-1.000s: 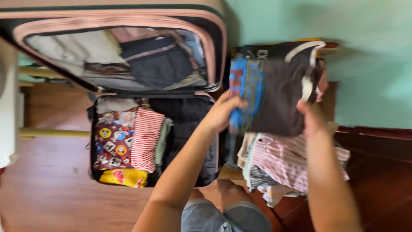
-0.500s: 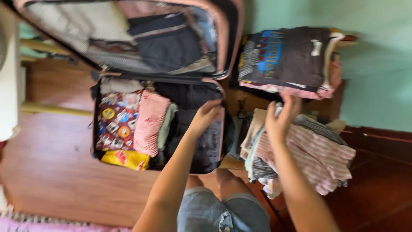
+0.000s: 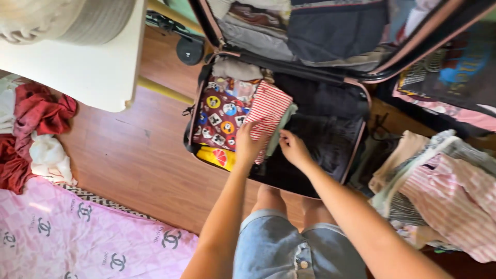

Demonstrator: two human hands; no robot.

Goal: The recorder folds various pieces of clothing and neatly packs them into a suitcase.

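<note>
Both hands have left the clothes pile on the right and now reach into the open pink suitcase (image 3: 194,111) on the wooden floor. From the head camera, the left hand (image 3: 250,143) lies palm down on the red-and-white striped folded garment (image 3: 267,111), fingers spread and pressing, gripping nothing. Just beside it, the right hand (image 3: 292,147) rests on dark clothing (image 3: 323,137) with fingers curled; whether they pinch the fabric is unclear. A cartoon-print bundle (image 3: 219,116) and a yellow item (image 3: 218,156) sit left of the stripes.
</note>
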